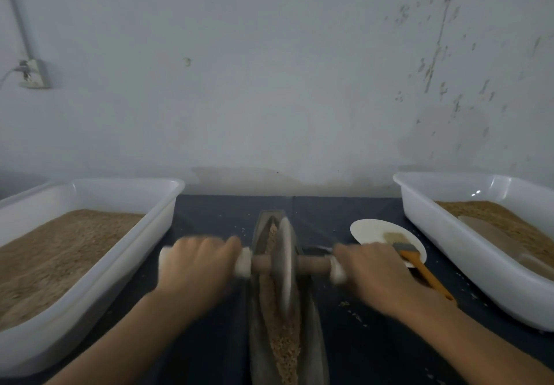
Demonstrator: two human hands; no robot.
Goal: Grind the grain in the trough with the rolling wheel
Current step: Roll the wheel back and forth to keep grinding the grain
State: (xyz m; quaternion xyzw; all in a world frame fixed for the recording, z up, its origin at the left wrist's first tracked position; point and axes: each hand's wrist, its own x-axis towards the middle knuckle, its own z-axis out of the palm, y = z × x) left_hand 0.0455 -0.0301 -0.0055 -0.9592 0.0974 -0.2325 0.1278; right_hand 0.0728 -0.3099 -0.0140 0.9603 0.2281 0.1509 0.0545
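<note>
Two tubs (75, 264) of grain flank the hands for refilling. Between the hands runs the trough (314, 330), grain (284, 345) lining it. The wheel (284, 264) stands upright inside; left hand (196, 267) and right hand (371, 270) each clamp its axle ends to bear down evenly.

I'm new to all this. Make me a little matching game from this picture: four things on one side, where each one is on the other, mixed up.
Things:
1. rolling wheel
2. brush
3. left hand
4. white plate

Places:
A. under the brush's bristles
B. standing in the grain-filled trough
C. gripping the wheel's axle, left side
D. lying with its orange handle toward the right tub

Pairs: 1-B, 2-D, 3-C, 4-A
</note>
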